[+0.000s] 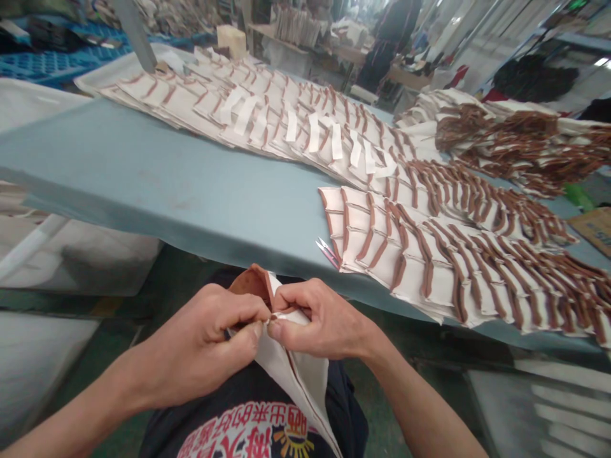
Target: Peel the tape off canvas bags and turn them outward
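- White and brown cloth is making up the piece [281, 366], which is hanging from both hands above the person's lap, just in front of the near edge of the tabletop [191, 184].
- The left hand [212, 340] is pinching the piece, thumb and forefinger closing on its edge and the other fingers curling in toward the palm.
- The right hand [319, 321] is pinching the same edge right beside it, thumb below and forefinger above, the fingertips of the two almost meeting.
- A brown flap [251, 283] of the piece is standing up beyond the left fingers, while a thin brown line is running down the white part below.
- A dark garment [186, 423] is showing under the piece, bearing red-and-white characters and a yellow sun print [293, 442].
- Pink-handled snips [328, 252] are lying on the tabletop, just beside the left end of the near row [429, 261].
- The near row is overlapping in white panels with brown edges; the far row [205, 98] is running behind it, white strips [314, 132] lying across.
- A brown and white heap [515, 140] is lying farther right, cardboard [594, 229] resting nearer.
- In the blurred background, another person [391, 38] in dark clothing is standing.
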A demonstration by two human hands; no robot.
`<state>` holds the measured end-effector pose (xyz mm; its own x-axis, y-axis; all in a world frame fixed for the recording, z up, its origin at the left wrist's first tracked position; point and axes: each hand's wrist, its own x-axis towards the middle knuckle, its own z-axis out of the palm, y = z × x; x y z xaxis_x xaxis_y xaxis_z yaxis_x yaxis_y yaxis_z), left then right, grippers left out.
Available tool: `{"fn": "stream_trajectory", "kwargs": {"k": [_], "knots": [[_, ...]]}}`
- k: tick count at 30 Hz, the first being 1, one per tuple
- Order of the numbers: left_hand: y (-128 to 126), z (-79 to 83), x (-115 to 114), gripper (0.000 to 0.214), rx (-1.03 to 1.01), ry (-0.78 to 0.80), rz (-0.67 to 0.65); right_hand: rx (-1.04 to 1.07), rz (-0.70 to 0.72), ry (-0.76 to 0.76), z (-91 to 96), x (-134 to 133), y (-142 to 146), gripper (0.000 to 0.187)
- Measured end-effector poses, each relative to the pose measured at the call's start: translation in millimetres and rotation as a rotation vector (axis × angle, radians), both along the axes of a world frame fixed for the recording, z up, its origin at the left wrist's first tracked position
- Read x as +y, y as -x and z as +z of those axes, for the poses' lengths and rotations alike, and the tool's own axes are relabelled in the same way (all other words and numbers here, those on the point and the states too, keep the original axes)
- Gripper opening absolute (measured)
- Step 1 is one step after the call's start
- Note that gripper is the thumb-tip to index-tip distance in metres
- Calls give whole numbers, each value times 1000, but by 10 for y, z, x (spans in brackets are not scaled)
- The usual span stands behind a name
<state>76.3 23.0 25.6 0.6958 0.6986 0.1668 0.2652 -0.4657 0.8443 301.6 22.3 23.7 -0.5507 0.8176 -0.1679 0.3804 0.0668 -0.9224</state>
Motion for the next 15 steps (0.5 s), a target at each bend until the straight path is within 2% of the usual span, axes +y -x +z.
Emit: {"fn": "stream_trajectory", "kwargs": {"k": [2,4,11,15], "knots": [[-7,1,-34,35,23,-49,25,-37,-10,20,24,-22,9,24],[-15,-12,-65,36,15,-33,41,-64,-37,-2,49,-48,24,22],[2,-182,-170,39,-134,69,91,-83,-150,-179,87,-133,77,21],[-20,-236,-191,38,-148,97,114,-60,-162,-269,65,-185,86,20]]}}
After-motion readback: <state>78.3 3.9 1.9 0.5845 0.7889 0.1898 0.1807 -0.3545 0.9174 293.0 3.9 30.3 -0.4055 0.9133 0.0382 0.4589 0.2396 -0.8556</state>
